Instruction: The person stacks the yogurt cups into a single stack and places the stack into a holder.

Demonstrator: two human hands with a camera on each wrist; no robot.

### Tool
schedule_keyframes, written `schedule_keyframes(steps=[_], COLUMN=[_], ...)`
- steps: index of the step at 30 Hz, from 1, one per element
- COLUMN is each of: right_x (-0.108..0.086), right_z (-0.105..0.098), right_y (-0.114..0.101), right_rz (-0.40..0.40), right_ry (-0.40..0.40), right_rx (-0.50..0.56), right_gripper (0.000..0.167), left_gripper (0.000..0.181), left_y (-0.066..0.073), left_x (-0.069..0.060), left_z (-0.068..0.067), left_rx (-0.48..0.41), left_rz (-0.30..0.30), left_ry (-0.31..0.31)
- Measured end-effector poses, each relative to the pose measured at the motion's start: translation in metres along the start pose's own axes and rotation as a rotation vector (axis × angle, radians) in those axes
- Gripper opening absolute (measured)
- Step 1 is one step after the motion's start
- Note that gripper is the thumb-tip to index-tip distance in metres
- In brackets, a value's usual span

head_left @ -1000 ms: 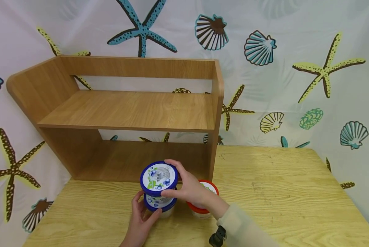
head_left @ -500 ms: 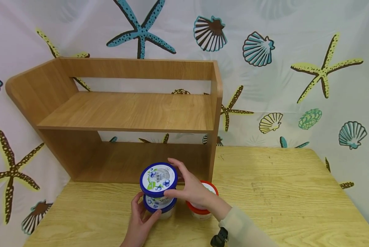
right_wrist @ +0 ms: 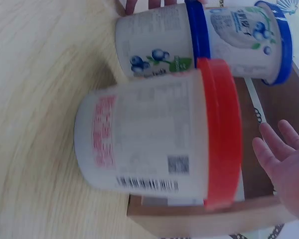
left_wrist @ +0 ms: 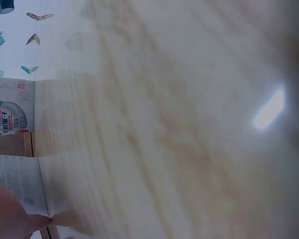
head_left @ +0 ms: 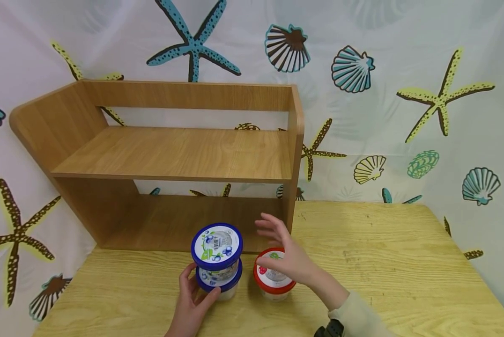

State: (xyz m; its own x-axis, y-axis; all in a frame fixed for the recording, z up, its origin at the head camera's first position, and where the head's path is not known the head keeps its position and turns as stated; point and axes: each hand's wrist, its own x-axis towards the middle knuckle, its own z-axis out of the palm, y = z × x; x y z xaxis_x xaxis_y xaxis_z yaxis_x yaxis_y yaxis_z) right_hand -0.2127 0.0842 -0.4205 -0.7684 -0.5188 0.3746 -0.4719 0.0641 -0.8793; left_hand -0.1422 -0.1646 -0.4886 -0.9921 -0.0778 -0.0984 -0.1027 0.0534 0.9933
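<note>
Your right hand [head_left: 292, 261] has come away from the upper blue-lidded tub [head_left: 217, 246] and now hangs to its right, over the red-lidded tub [head_left: 275, 282], fingers loose and holding nothing. That upper tub rests on the lower blue-lidded tub [head_left: 222, 282], which your left hand [head_left: 189, 302] grasps between thumb and fingers. Just under your right hand, the red-lidded tub stands upright, near the lower one but apart from it. Ahead of both your hands is the wooden shelf [head_left: 172, 152]; beneath them lies the table [head_left: 382, 267].
</note>
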Motion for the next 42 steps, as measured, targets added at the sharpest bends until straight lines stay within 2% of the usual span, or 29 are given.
schedule_keyframes(steps=[11, 17, 22, 28, 33, 42], right_x=[-0.023, -0.036, -0.046, -0.057, -0.065, -0.073], right_z=[-0.023, -0.027, -0.027, -0.025, -0.019, -0.006], right_y=[-0.002, 0.004, 0.014, 0.026, 0.036, 0.051], right_rz=[-0.052, -0.002, 0.035, 0.115, 0.167, 0.261], right_ry=[0.087, 0.149, 0.196, 0.241, 0.229, 0.137], right_rx=[-0.056, -0.087, -0.125, -0.169, -0.182, -0.160], right_gripper=[0.079, 0.079, 0.079, 0.076, 0.079, 0.086], left_gripper=[0.086, 0.086, 0.085, 0.084, 0.086, 0.088], left_y=[0.000, 0.001, 0.001, 0.000, -0.001, -0.004], left_x=[0.000, -0.001, 0.000, 0.001, 0.003, 0.004], left_z=[0.000, 0.001, 0.001, 0.002, 0.000, -0.002], left_rx=[0.001, -0.006, -0.014, -0.015, -0.011, 0.003], left_rz=[-0.006, -0.005, 0.025, 0.028, -0.004, -0.029], left_ry=[0.006, 0.007, 0.005, 0.002, -0.004, 0.005])
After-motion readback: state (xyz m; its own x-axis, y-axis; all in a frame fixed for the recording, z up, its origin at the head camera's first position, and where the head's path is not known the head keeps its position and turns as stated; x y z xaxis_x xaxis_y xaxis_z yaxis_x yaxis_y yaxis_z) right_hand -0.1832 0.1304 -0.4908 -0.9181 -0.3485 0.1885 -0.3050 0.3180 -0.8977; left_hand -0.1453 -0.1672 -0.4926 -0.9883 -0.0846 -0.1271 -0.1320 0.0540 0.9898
